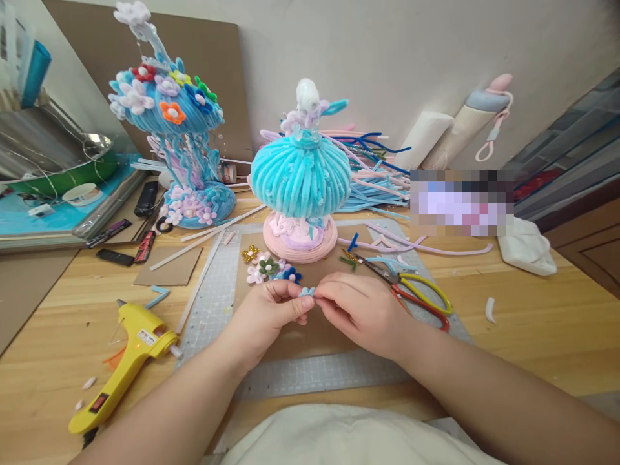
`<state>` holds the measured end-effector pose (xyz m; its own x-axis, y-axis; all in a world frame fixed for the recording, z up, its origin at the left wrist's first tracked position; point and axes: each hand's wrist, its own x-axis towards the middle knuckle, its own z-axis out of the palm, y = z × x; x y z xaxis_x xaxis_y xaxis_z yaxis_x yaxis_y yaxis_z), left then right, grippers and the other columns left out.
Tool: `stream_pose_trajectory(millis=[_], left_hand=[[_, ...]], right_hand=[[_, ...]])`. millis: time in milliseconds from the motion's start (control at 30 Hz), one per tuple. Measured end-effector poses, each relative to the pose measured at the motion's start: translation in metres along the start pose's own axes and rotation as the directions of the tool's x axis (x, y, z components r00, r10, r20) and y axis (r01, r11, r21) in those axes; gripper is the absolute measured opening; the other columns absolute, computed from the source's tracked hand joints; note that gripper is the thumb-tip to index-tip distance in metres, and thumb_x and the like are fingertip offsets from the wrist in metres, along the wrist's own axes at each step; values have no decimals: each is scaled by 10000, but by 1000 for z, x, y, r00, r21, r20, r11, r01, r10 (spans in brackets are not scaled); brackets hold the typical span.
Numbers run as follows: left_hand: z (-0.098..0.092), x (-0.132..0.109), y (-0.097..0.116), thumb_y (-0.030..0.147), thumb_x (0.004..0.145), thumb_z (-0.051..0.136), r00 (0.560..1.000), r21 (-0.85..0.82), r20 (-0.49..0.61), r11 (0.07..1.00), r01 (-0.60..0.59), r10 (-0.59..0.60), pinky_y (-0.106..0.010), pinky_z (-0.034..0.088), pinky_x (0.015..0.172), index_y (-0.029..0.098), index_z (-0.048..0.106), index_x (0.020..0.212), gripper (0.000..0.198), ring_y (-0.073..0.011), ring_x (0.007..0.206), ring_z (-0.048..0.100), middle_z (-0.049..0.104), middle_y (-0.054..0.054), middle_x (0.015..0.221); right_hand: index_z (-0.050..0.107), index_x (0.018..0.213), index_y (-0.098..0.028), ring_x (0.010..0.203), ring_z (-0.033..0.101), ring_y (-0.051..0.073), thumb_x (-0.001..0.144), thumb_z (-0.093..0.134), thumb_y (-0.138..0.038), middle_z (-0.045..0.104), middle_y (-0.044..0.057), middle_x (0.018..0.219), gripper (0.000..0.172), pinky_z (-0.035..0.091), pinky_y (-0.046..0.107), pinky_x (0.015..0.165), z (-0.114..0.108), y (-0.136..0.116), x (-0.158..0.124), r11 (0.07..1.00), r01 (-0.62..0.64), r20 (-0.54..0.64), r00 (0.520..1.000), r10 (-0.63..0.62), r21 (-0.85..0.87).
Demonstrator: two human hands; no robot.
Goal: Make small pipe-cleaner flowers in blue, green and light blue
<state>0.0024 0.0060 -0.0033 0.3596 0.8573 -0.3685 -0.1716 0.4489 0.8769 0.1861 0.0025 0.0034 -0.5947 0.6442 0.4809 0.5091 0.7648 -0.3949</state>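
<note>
A small light blue fuzzy piece (306, 292) is pinched between my two hands above the brown cardboard. My left hand (271, 313) grips it from the left with thumb and forefinger. From the right, the fingertips of my right hand (361, 310) close on its other side. Just beyond my left hand lie several small fuzzy flowers (267, 266) in gold, green, pink and dark blue. A turquoise fuzzy lamp-like piece (301, 174) stands upright behind them on a round pink base (300, 248).
A yellow glue gun (135, 352) lies at the left. Scissors (421, 292) with yellow and orange handles rest right of my right hand. A taller blue flowered piece (169, 103) stands back left. Loose fuzzy stems (372, 190) lie behind, on the wooden table (523, 336).
</note>
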Motion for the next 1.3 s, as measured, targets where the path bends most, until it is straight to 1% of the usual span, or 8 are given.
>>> stream_pose_trajectory(millis=[433, 633, 833, 933, 1000, 1100, 1233, 1300], left_hand=[[7, 1, 0, 229, 598, 789, 999, -173, -16, 984, 45, -49, -210, 447, 593, 134, 636, 700, 207, -65, 549, 522, 590, 25, 628], [15, 5, -11, 280, 606, 775, 987, -154, -116, 979, -130, 113, -214, 420, 582, 135, 638, 698, 220, -83, 562, 518, 598, 17, 621], [19, 7, -11, 255, 600, 766, 951, -41, -193, 966, -253, 241, -222, 422, 593, 140, 638, 686, 192, -86, 567, 512, 600, 25, 618], [17, 8, -9, 249, 602, 761, 951, 13, -178, 967, -253, 252, -217, 423, 581, 142, 634, 686, 186, -84, 565, 518, 602, 27, 615], [13, 9, -7, 262, 598, 765, 965, 49, -153, 977, -209, 214, -216, 425, 568, 138, 630, 692, 206, -85, 549, 520, 594, 29, 590], [5, 11, -4, 292, 609, 765, 988, 97, -111, 990, -101, 112, -211, 423, 548, 132, 625, 694, 229, -82, 517, 519, 587, 26, 557], [-3, 11, 1, 308, 624, 763, 1000, 126, -16, 992, 20, -18, -204, 440, 543, 125, 648, 738, 244, -91, 542, 568, 617, 4, 622], [-5, 10, 2, 298, 628, 765, 998, 93, 27, 994, 49, -52, -200, 446, 546, 129, 661, 763, 240, -89, 552, 584, 635, -4, 672]], right_hand=[[545, 859, -165, 704, 545, 156, 893, 400, -145, 613, 53, 769, 150, 411, 277, 620, 6, 4, 0, 997, -9, 14, 1000, 10, -72], [551, 753, -194, 609, 531, 132, 801, 500, -139, 587, 11, 665, 88, 408, 248, 568, 22, -10, -1, 918, -377, -155, 906, 393, 122], [531, 720, -176, 430, 423, 70, 738, 569, -224, 512, -50, 538, 65, 311, 192, 408, 23, -17, 10, 315, -581, 185, 643, 743, 751], [486, 685, -162, 356, 263, 14, 710, 602, -242, 418, -90, 505, 143, 174, 163, 364, 21, -11, 12, -125, -552, 484, 573, 662, 824], [469, 680, -157, 358, 231, 0, 702, 623, -248, 415, -90, 533, 180, 149, 155, 362, 20, -4, 11, -254, -567, 595, 569, 567, 784], [489, 753, -166, 372, 330, 25, 742, 616, -296, 454, -72, 567, 182, 206, 154, 356, 20, 4, 8, -29, -642, 532, 609, 588, 766], [552, 840, -177, 559, 500, 92, 823, 533, -228, 550, -14, 690, 57, 379, 202, 485, 15, 6, 6, 621, -526, 185, 829, 528, 582], [575, 815, -176, 635, 517, 111, 843, 493, -180, 581, 4, 724, 86, 397, 221, 557, 12, 5, 5, 795, -426, 127, 901, 414, 432]])
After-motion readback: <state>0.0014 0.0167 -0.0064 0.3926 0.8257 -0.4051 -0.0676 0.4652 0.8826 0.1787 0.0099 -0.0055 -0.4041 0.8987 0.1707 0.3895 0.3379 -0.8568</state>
